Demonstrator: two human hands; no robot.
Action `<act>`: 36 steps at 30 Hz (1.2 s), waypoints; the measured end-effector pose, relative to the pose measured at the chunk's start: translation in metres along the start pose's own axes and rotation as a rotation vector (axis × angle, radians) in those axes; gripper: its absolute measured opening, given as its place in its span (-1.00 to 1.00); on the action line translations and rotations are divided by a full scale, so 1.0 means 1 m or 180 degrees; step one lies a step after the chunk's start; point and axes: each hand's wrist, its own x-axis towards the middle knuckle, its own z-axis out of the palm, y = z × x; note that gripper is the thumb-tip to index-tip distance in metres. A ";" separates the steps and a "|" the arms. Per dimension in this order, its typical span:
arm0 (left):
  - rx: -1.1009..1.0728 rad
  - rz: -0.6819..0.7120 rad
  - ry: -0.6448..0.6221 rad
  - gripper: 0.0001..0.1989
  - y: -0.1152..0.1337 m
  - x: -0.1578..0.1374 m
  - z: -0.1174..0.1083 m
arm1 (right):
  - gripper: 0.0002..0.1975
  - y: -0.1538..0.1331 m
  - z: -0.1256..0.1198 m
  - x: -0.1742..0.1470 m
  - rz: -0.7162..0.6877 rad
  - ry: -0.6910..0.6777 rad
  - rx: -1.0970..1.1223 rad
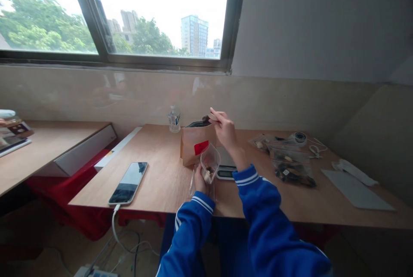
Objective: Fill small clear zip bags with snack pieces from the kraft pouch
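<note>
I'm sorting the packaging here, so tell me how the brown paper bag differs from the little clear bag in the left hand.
The brown paper bag is opaque kraft paper with a red label; the clear bag is see-through plastic, with pale pieces visible inside. The paper bag stands on the table; the clear bag is held up by the left hand. The paper bag looks bigger. Both are open at the top.

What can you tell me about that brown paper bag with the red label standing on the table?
The brown paper bag looks like kraft paper, with a red label low on its front. It stands upright on the wooden table, its dark-lined mouth open at the top. The right hand is at the mouth, holding a small tan piece above it. The left hand holds a small clear plastic bag in front of it. A clear water bottle stands behind.
</note>
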 end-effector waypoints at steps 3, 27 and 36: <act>0.0063 0.0094 -0.0044 -0.77 -0.001 0.002 -0.002 | -0.62 0.014 0.019 0.014 -0.0223 -0.0486 -0.0297; 0.0266 0.0222 -0.0203 -0.70 -0.002 -0.001 0.000 | -0.62 0.002 0.013 -0.002 -0.0594 -0.1003 -0.1067; 0.0297 0.0273 -0.0492 -0.66 -0.003 -0.001 -0.001 | -0.76 -0.005 -0.021 -0.073 0.1768 -0.1920 0.0087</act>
